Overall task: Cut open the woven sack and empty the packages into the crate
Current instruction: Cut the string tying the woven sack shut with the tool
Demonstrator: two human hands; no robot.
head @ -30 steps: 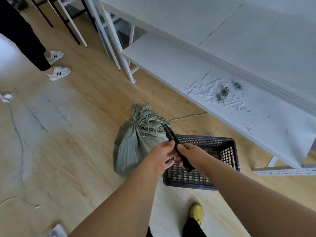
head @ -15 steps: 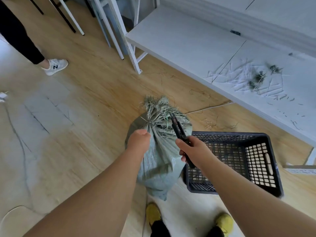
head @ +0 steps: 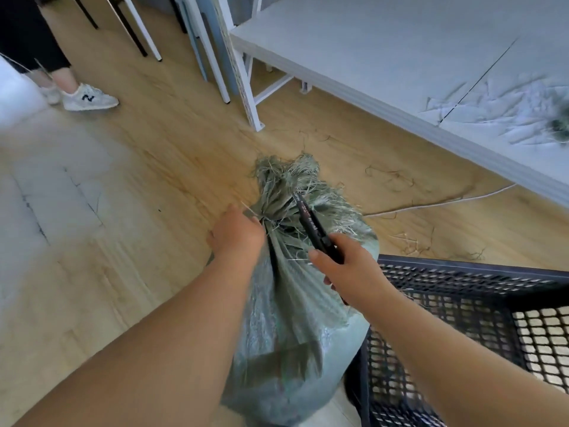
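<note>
Gripping the tied neck of the green woven sack (head: 295, 318), the left hand (head: 237, 234) bunches it; the right hand (head: 348, 272) holds black cutters (head: 311, 224) over its frayed top. The black crate (head: 480, 306) stands just right on the floor.

We cannot see the fingers of the left hand (head: 235, 234); they lie behind it at the tied neck of the sack (head: 289, 318). The handle of the black cutting tool (head: 311, 224) is hidden in the right hand (head: 348, 274), and its printed text is too small to read. The crate (head: 462, 306) is cut off at the right and bottom edges. The scraps on the shelf (head: 385, 57) are blurred. Of the other person (head: 46, 41) we see only legs and shoes.
</note>
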